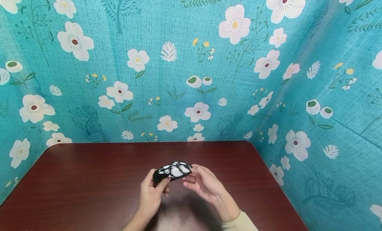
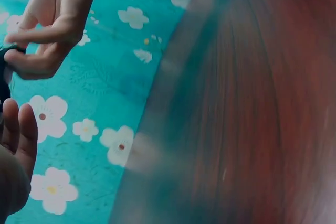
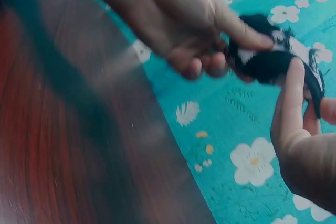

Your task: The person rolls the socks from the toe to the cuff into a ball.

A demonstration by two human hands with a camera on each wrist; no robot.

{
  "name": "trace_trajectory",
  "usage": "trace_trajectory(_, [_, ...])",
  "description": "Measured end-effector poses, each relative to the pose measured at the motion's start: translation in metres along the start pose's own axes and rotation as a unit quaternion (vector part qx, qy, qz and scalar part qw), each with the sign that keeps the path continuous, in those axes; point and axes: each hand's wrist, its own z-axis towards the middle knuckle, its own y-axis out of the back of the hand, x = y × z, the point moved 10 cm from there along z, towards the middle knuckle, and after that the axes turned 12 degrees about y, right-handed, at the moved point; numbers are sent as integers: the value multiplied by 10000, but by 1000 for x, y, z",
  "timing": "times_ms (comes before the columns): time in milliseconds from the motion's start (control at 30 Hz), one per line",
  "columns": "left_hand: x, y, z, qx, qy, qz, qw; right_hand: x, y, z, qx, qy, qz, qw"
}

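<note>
Between both hands is a small black-and-white cloth piece [image 1: 176,171], its white patches edged in black with loose threads along them. My left hand [image 1: 151,193] pinches its left end, thumb on the near side. The right hand [image 1: 209,186] grips the right end between thumb and fingertips, the other fingers loosely bent below. In the right wrist view the cloth [image 3: 262,66] curves like a folded band, with a thumb laid over its black fabric. Only a dark edge of it shows in the left wrist view, beside the right hand [image 2: 52,30].
A dark red-brown wooden table [image 1: 89,178] lies under the hands, with a glossy light reflection near its front. Behind it and along the right side hangs a teal curtain [image 1: 167,95] printed with white flowers. A cream sleeve [image 1: 240,223] covers the right forearm.
</note>
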Motion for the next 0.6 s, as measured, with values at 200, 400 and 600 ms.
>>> trace_trajectory(200, [24,-3,-2,-52,1070,-573,9926,-3,-6,2,-442,99,687,9966])
trace_trajectory(400, [41,-9,-8,64,1906,-870,9778,-9,-10,3,-436,15,1080,9932])
trace_trajectory(600, [55,-12,-13,274,2678,-547,9615,-14,-3,5,-449,9,607,9971])
